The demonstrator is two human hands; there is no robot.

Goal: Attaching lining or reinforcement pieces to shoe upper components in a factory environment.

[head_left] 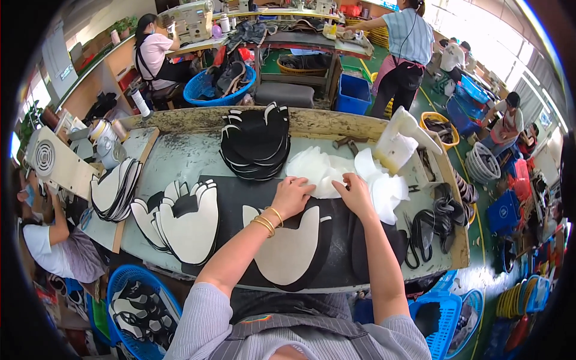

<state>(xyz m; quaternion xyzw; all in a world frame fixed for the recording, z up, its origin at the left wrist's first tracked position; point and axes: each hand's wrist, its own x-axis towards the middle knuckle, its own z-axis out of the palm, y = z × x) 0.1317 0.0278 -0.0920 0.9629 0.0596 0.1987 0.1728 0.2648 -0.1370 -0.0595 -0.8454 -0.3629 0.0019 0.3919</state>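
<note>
Both my hands are at a pile of thin, translucent white cut-out pieces point(317, 163) on the table's far middle. My left hand point(293, 195), with gold bangles at the wrist, pinches the left edge of one piece. The fingers of my right hand point(354, 193) are bent onto that piece's right edge. Below my hands lies a cream piece with black backing point(287, 258), shaped like a shoe upper. More white pieces point(387, 195) lie right of my right hand. A stack of black curved pieces point(255, 141) sits beyond my left hand.
Cream and black pieces point(188, 225) fan out at left, another stack point(114, 191) beyond. Scissors point(414, 243) and black straps point(441, 219) lie at right. A white block point(399, 141) stands near the raised wooden edge point(336, 123). Blue baskets point(142, 300) flank the table; other people work around.
</note>
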